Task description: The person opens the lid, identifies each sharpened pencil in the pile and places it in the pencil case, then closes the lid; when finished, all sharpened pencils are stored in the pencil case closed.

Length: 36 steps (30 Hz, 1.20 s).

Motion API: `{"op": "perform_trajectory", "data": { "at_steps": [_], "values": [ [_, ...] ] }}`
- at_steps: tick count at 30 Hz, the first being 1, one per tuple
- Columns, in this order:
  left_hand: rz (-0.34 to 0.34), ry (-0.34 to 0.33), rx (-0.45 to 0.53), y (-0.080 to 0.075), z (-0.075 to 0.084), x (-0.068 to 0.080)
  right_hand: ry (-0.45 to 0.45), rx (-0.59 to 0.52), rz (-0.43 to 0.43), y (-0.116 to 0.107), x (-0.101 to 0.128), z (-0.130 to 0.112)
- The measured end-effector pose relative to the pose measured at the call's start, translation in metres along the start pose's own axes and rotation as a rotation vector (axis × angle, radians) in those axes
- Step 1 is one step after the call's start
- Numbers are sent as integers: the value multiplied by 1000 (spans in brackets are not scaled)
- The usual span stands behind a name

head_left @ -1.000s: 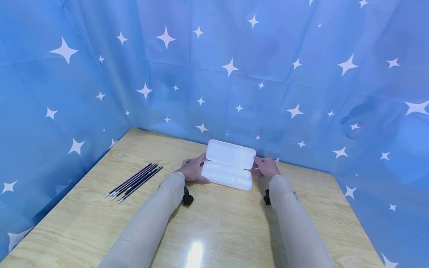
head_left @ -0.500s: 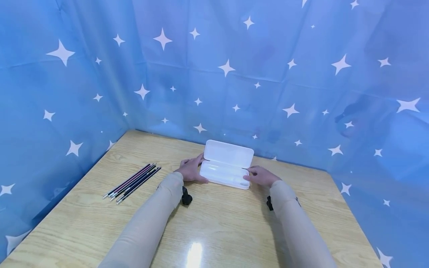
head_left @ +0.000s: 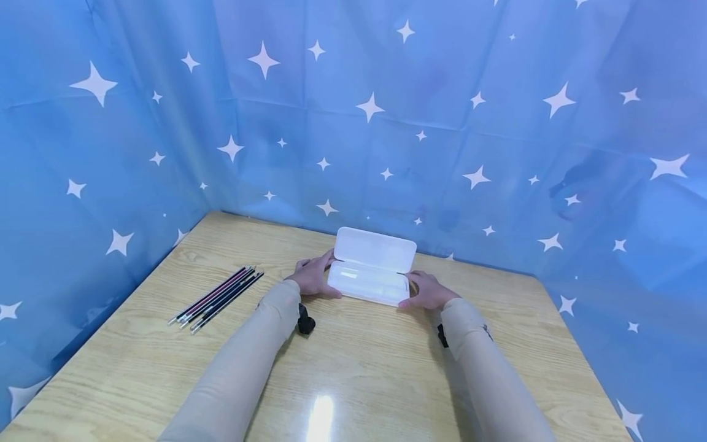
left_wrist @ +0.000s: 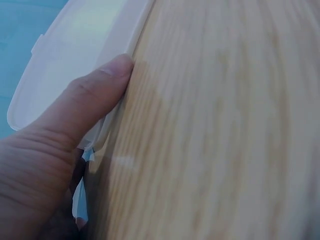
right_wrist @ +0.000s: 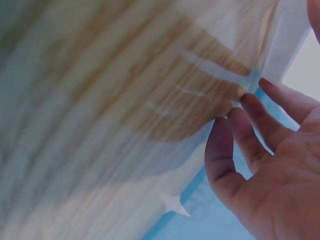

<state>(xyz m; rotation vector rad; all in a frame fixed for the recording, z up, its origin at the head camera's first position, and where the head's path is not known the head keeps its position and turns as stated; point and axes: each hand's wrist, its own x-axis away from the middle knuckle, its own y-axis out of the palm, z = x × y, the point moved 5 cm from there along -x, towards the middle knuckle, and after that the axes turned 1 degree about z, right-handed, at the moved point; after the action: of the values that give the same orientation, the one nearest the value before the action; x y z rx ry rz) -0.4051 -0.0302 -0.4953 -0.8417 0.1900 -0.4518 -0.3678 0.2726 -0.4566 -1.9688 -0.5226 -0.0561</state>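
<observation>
A white plastic pencil case (head_left: pixel 369 282) lies on the table near its back edge, its lid (head_left: pixel 375 248) raised and leaning back. My left hand (head_left: pixel 312 276) grips the left end, with the thumb along the front edge and the other fingers towards the back. In the left wrist view the thumb (left_wrist: pixel 95 92) presses on the case's rim. At the opposite end my right hand (head_left: pixel 429 291) holds the case, thumb at the front corner and fingers behind. The right wrist view shows its bent fingers (right_wrist: pixel 220 150) with their tips at the table.
Several dark pencils (head_left: pixel 218 299), one reddish, lie in a loose bundle on the wooden table (head_left: pixel 359 362) to the left. A blue curtain with white stars (head_left: pixel 381 141) hangs close behind the case and along the left side.
My right hand has come down from the lid's right side to the front right corner of the case. The left hand keeps its place, and the lid stays raised.
</observation>
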Motion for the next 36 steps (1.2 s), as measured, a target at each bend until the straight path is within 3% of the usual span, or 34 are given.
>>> {"op": "perform_trajectory", "data": {
  "at_steps": [15, 22, 30, 36],
  "values": [
    [-23, 14, 2, -4, 6, 4, -4, -7, 13, 1, 6, -2],
    [-83, 2, 6, -8, 12, 7, 11, -35, 25, 1, 8, 1],
    [-85, -26, 136, -39, 5, 26, 20, -50, 31, 4, 7, 2],
    [-27, -42, 91, -68, -8, 52, 26, -53, 27, 2, 8, 3]
  ]
}}
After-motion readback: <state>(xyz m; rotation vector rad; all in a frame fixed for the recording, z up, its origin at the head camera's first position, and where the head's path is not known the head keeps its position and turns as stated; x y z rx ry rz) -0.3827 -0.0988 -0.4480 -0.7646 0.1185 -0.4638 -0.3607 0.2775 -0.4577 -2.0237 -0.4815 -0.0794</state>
